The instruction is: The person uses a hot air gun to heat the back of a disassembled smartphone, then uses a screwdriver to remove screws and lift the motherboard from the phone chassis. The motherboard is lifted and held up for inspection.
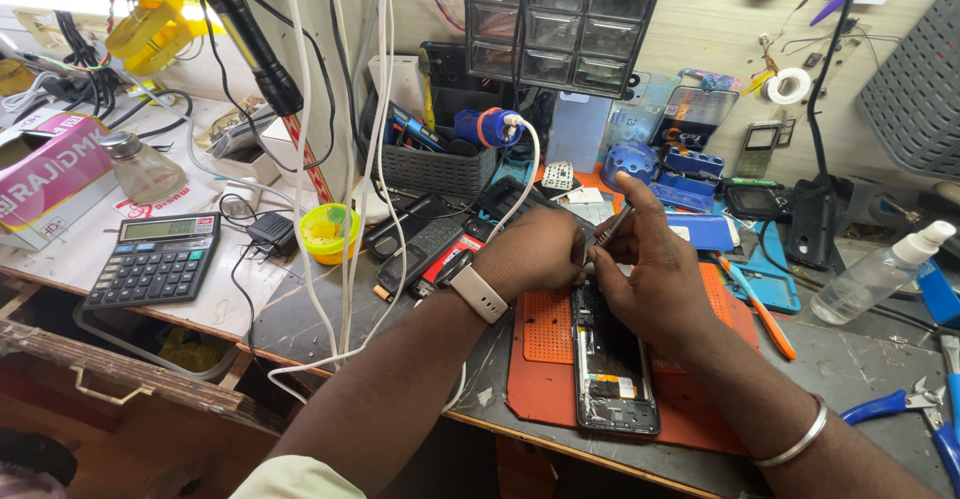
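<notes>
ITEM: opened phone [612,364], back off, on orange mat [545,379], under both hands | LEFT: left hand [535,254] curled, pressing its top edge | RIGHT: right hand [650,269] pinching tweezers [608,231] | RISK: tip slip may gouge exposed board | BEYOND: spray bottle [875,274], parts drawers [562,24].

A black opened phone [612,369] lies on an orange mat [545,369] beside a blue-handled pliers [880,406].
</notes>
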